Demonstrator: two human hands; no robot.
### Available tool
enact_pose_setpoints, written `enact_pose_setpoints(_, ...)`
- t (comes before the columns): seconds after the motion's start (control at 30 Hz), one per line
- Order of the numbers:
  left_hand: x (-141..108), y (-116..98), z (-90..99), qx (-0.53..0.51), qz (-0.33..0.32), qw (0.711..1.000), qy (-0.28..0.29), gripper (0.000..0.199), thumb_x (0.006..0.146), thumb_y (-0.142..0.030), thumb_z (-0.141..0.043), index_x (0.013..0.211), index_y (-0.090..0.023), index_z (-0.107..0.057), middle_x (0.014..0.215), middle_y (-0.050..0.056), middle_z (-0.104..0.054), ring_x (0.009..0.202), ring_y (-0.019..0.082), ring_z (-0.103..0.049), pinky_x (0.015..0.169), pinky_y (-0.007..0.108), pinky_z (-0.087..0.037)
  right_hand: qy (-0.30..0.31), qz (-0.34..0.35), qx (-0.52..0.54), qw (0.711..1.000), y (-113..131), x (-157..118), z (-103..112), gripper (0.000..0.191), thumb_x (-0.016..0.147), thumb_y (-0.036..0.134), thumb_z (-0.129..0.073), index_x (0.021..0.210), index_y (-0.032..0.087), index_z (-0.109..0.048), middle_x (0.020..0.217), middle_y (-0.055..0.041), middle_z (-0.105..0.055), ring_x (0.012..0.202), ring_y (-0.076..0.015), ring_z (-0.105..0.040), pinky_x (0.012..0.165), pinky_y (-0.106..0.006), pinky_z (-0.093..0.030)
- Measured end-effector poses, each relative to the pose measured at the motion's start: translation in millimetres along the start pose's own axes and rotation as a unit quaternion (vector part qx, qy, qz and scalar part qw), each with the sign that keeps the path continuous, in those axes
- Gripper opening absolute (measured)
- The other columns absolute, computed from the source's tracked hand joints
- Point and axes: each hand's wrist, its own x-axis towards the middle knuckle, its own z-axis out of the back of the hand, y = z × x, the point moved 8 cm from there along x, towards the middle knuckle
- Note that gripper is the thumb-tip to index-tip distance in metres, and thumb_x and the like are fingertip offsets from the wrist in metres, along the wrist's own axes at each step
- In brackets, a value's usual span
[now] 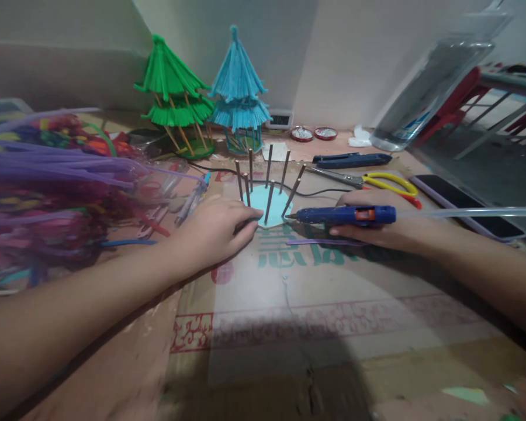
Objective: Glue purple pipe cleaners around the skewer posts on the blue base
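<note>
Left hand [217, 228]: grip loosely pinched at the near-left edge of the light-blue disc [277, 202], which lies on cardboard [254, 286] with thin sticks [269, 202] standing around its rim. Right hand [377, 225]: grip closed round a blue glue gun [350, 215], nozzle at the disc's right edge, by a stick's base.

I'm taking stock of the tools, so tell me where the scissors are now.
In the head view, the scissors lie right of centre, just beyond the right hand, between the dark blue tool and the phone.
</note>
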Motion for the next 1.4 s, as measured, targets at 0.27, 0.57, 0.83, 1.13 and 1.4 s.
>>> enact_pose_setpoints(0.27, 0, -1, 1.0, 0.009, -0.006, 1.000, -0.008, 0.030, 0.095, -0.028, -0.053, 0.109, -0.015, -0.076, 0.097, 0.010, -0.080, 0.089, 0.027, -0.074, 0.082, 0.040, -0.054, -0.007, 0.012, 0.007, 1.000, 2, 2, -2, 0.039, 0.083, 0.059, -0.062, 0.070, 0.024, -0.054, 0.064, -0.0015, -0.059, 0.056, -0.0167, -0.051, 0.051, -0.030, -0.035)
enact_pose_setpoints(0.57, 0, -1, 1.7, 0.010, -0.009, 1.000, -0.010, 0.030, 0.095, -0.028, -0.053, 0.108, -0.016, -0.077, 0.097, 0.010, -0.080, 0.088, 0.027, -0.074, 0.081, 0.039, -0.053, -0.007, 0.009, -0.011, 1.000, 7, 3, -1, 0.040, 0.084, 0.058, -0.063, 0.066, 0.024, -0.051, 0.059, 0.0003, -0.054, 0.053, -0.0153, -0.048, 0.049, -0.029, -0.032)
enact_pose_setpoints(0.83, 1, -2, 2.3, 0.016, -0.007, 1.000, -0.005, 0.031, 0.095, -0.028, -0.053, 0.109, -0.015, -0.077, 0.097, 0.010, -0.080, 0.088, 0.027, -0.074, 0.080, 0.039, -0.053, -0.029, 0.017, -0.035, 0.999, 13, -3, 1, 0.049, 0.086, 0.068, -0.057, 0.065, 0.024, -0.049, 0.060, -0.0018, -0.055, 0.053, -0.0174, -0.049, 0.047, -0.029, -0.031)
enact_pose_setpoints(1.13, 1, -1, 0.4, 0.018, -0.006, 1.000, -0.004, 0.031, 0.095, -0.029, -0.052, 0.109, -0.016, -0.076, 0.097, 0.010, -0.080, 0.089, 0.026, -0.074, 0.081, 0.039, -0.054, -0.044, -0.016, -0.042, 0.998, 7, -5, 1, 0.056, 0.081, 0.079, -0.054, 0.067, 0.025, -0.056, 0.057, -0.0003, -0.055, 0.050, -0.0178, -0.049, 0.048, -0.031, -0.029)
enact_pose_setpoints(1.4, 1, -1, 0.3, 0.009, -0.007, 1.000, -0.004, 0.032, 0.095, -0.028, -0.053, 0.110, -0.014, -0.077, 0.097, 0.011, -0.080, 0.089, 0.029, -0.074, 0.081, 0.042, -0.054, -0.048, -0.012, -0.031, 0.998, 6, -7, 1, 0.048, 0.084, 0.070, -0.059, 0.067, 0.025, -0.056, 0.059, -0.0015, -0.057, 0.051, -0.0173, -0.048, 0.048, -0.031, -0.026)
